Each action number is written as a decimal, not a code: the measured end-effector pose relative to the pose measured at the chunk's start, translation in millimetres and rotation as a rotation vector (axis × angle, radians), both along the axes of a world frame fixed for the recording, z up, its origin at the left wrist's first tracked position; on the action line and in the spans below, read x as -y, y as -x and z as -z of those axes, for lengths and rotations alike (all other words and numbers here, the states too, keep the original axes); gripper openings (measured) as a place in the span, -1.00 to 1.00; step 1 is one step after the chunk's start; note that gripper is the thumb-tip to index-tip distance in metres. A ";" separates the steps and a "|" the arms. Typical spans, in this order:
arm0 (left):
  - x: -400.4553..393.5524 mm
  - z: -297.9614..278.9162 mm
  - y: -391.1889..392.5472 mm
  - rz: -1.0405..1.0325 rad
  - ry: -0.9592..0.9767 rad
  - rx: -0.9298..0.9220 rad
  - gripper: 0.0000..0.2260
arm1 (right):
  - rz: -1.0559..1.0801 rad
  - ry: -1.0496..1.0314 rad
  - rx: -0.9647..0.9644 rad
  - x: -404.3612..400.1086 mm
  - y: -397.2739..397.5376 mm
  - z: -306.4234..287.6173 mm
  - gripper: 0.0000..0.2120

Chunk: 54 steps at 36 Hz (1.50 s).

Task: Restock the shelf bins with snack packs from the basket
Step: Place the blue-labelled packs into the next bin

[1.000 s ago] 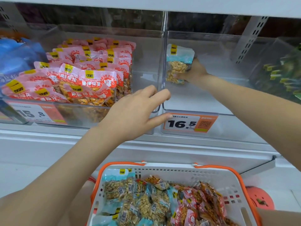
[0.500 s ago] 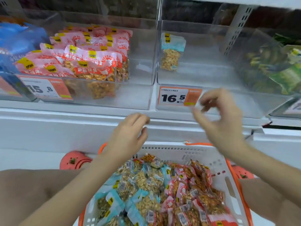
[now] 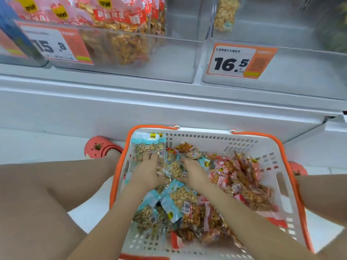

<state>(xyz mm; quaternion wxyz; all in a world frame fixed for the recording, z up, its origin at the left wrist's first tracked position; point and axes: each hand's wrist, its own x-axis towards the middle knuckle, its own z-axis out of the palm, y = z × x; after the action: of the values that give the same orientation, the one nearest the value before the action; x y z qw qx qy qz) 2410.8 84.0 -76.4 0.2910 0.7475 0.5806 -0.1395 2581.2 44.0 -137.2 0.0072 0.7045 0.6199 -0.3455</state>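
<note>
Both hands down in basket (image 3: 270,147): left hand (image 3: 145,172) and right hand (image 3: 194,173) splayed on blue packs (image 3: 174,200), nothing gripped yet. Risk: grabbing pink packs (image 3: 242,182) mixed alongside, misfilling right bin (image 3: 281,76).

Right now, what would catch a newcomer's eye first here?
Probably the white basket with its orange rim, low in the middle, heaped with blue and pink snack packs, and the left hand and right hand digging into the pile. Above, the big 16.5 price tag fronts a nearly empty bin.
</note>
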 end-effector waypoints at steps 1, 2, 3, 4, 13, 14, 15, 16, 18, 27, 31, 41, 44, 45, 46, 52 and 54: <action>2.1 2.2 -3.9 -0.011 -0.005 -0.038 -0.34 | 0.036 0.009 0.023 -0.2 -2.3 2.8 -0.17; 4.5 4.7 -7.3 -0.026 -0.013 -0.069 -0.30 | 0.084 0.030 0.037 -0.4 -5.2 5.3 -0.14; 6.8 7.2 -10.2 -0.036 -0.017 -0.103 -0.25 | 0.136 0.067 0.045 -0.7 -7.8 5.5 -0.10; 8.9 8.9 -12.9 -0.036 -0.017 -0.140 -0.21 | 0.182 0.108 0.034 -1.4 -10.9 5.6 -0.07; 11.4 14.3 -26.0 0.156 -0.071 -0.248 -0.39 | 0.226 0.261 -0.193 -11.6 -42.3 -15.6 -0.53; 11.5 13.1 -27.9 0.212 -0.088 -0.301 -0.44 | 0.222 0.273 -0.208 -10.2 -46.4 -20.4 -0.71; 11.3 12.0 -29.3 0.260 -0.102 -0.346 -0.47 | 0.218 0.270 -0.234 -8.1 -49.1 -25.4 -0.75; 10.4 10.2 -30.7 0.294 -0.112 -0.374 -0.49 | 0.215 0.282 -0.257 -6.6 -52.5 -30.7 -0.62; 7.6 4.1 -31.5 0.330 -0.132 -0.395 -0.51 | 0.249 0.258 -0.260 -4.9 -59.5 -41.0 -0.69; -30.4 -57.1 -28.1 0.081 -0.050 -0.062 -0.54 | 0.601 0.144 -0.569 -24.9 -93.8 -121.3 -0.66; -53.4 -88.9 -26.0 -0.309 0.202 0.355 -0.54 | 0.560 0.090 -0.669 -24.2 -106.5 -172.3 -0.54; -74.6 -161.1 -31.4 -0.473 0.781 0.886 -0.66 | 0.645 -0.130 -0.657 -25.5 -126.6 -234.2 -0.59; -69.4 -159.0 -39.8 -0.519 0.829 0.949 -0.63 | 0.718 -0.160 -0.684 -26.3 -120.6 -234.6 -0.38; -67.4 -157.9 -42.5 -0.543 0.840 0.960 -0.60 | 0.720 -0.166 -0.692 -26.3 -119.6 -233.9 -0.37; -64.8 -157.5 -45.0 -0.579 0.848 0.968 -0.61 | 0.719 -0.165 -0.693 -26.2 -118.6 -234.0 -0.36; -57.9 -155.4 -53.4 -0.709 0.939 1.070 -0.66 | 0.779 -0.202 -0.727 -24.8 -122.9 -234.0 -0.47; -56.3 -154.6 -57.6 -0.725 1.008 1.152 -0.54 | 0.793 -0.215 -0.744 -23.9 -121.8 -234.5 -0.44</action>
<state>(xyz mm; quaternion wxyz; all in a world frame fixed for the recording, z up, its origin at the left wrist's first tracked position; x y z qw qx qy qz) 2468.4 140.3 78.2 0.8667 0.2503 0.4137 0.1230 2703.1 67.9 97.3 -0.4150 0.7112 0.2997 -0.4819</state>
